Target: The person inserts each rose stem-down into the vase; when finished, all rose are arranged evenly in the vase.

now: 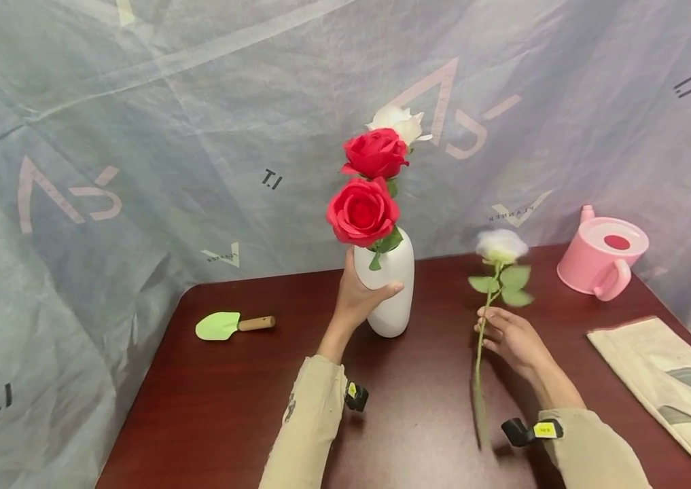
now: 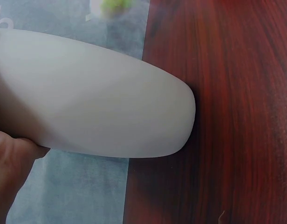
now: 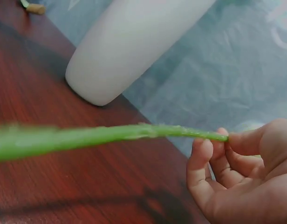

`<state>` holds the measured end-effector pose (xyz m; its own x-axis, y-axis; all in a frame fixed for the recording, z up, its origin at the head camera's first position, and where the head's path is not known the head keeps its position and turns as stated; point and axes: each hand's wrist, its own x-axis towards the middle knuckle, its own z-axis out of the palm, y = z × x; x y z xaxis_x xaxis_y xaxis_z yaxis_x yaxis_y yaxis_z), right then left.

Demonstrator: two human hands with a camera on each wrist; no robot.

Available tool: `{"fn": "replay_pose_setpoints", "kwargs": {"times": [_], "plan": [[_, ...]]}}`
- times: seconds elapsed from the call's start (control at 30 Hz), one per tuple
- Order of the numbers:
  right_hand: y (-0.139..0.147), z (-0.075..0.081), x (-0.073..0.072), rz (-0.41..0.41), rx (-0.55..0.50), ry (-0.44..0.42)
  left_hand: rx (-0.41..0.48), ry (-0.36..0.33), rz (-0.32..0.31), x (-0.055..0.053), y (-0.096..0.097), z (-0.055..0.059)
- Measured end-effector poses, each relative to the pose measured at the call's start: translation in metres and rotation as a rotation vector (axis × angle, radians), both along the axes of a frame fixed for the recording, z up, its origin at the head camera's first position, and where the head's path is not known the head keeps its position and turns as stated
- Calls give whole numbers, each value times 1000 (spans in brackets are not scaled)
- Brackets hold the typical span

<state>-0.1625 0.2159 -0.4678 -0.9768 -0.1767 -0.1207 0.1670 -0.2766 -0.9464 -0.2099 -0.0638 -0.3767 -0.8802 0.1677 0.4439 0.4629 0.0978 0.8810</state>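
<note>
A white vase (image 1: 391, 305) stands on the table, and my left hand (image 1: 357, 292) grips its side, thumb across the front. Out of the vase rise two red roses (image 1: 362, 212) and a white rose (image 1: 399, 124) behind them. To the right, my right hand (image 1: 513, 339) pinches the green stem of another white rose (image 1: 500, 246), bloom up and stem hanging down, apart from the vase. The right wrist view shows the stem (image 3: 148, 131) between thumb and fingertips. In the left wrist view, the vase (image 2: 106, 102) fills much of the picture; most of the left hand (image 2: 13, 163) is cut off.
A small green trowel (image 1: 218, 327) with a wooden handle lies at the left. At the back right stands a pink watering can (image 1: 603, 255). Beige cloth gloves (image 1: 645, 367) lie near the right edge. Grey sheeting hangs behind the dark red table (image 1: 217, 421).
</note>
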Motion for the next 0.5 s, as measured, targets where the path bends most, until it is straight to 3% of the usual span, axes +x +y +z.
{"fn": "replay_pose_setpoints", "kwargs": {"times": [0.13, 0.3, 0.5], "plan": [[2, 2, 4, -19, -59, 10, 10, -2, -16, 0, 2, -1], [-1, 9, 8, -130, -113, 65, 1, -8, -20, 1, 3, -1], [-4, 39, 2, -227, -336, 193, 3, 30, -7, 0, 2, 1]]}}
